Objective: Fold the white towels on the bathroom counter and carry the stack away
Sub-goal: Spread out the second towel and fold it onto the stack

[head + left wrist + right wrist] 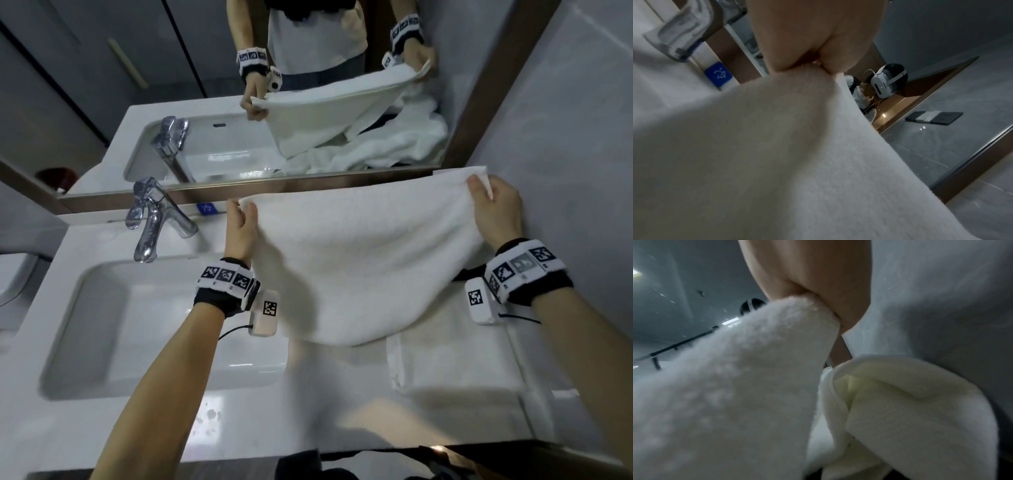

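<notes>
Two top corners of the white towel [363, 253] are pinched, one by the left hand [242, 229], one by the right hand [496, 212], its long axis stretched between them above the bench [308, 421], seemingly just behind the folded towel [455, 356] at the right edge.

white towel [359, 260]: held up by corners | folded towel [455, 356]: flat on counter
</notes>
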A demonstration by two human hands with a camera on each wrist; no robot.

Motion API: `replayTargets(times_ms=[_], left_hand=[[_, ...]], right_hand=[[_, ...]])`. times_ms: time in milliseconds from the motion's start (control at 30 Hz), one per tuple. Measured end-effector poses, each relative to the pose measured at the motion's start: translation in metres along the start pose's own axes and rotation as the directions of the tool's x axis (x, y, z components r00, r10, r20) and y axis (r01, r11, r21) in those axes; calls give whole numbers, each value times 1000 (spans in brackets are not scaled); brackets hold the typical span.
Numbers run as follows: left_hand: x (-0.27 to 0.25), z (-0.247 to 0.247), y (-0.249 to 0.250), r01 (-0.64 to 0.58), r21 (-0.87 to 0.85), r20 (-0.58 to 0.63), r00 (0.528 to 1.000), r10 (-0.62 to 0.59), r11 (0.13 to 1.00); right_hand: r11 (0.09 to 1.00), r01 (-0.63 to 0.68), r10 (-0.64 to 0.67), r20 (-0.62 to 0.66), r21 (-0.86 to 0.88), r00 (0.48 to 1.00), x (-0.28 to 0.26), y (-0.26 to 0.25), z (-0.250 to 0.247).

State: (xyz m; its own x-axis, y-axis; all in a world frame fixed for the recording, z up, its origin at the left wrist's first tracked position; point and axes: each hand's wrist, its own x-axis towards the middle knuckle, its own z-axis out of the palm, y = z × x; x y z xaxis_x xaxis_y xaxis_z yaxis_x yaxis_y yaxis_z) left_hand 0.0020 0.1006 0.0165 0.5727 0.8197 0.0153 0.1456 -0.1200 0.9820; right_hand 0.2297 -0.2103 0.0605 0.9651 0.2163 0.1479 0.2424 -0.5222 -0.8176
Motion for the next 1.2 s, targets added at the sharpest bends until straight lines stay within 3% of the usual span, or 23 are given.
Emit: replayTargets(times_ms=[167, 267, 433, 533, 667, 800, 867, 933, 1067, 1200], left_hand=[[41, 17, -5, 143, 152, 48, 987, -152, 978], [59, 28, -12, 169, 187, 105, 976, -191, 968], [68, 45, -27, 272, 164, 41, 958, -282, 948], [67, 49, -41, 366, 153, 58, 924, -378, 918], [59, 38, -57, 408, 431, 145, 849, -508, 805], [45, 26, -71, 416, 489, 197, 803, -562, 766], [39, 25, -74, 401, 477, 224, 805, -549, 782], [34, 24, -73, 378, 409, 217, 844, -490, 831], [32, 16, -48, 220, 260, 180, 946, -271, 940], [33, 4, -1, 53, 136, 63, 996, -62, 989]], right_hand=[[991, -81, 83, 15, -104, 996, 24, -2, 12], [982, -137, 149, 80, -132, 986, 36, 1, 22], [970, -204, 230, 221, -135, 948, 40, 6, 37], [948, -293, 315, 271, -120, 909, 34, 9, 39], [902, -432, 415, 270, 7, 869, 17, 24, 29], [877, -478, 436, 338, 49, 834, -5, 38, 18], [888, -459, 411, 394, 30, 822, -15, 39, 16], [918, -393, 341, 402, 52, 850, -23, 36, 14], [972, -203, 165, 266, 120, 950, -26, 14, 11], [985, 11, -36, 141, 170, 989, -21, -17, -3]])
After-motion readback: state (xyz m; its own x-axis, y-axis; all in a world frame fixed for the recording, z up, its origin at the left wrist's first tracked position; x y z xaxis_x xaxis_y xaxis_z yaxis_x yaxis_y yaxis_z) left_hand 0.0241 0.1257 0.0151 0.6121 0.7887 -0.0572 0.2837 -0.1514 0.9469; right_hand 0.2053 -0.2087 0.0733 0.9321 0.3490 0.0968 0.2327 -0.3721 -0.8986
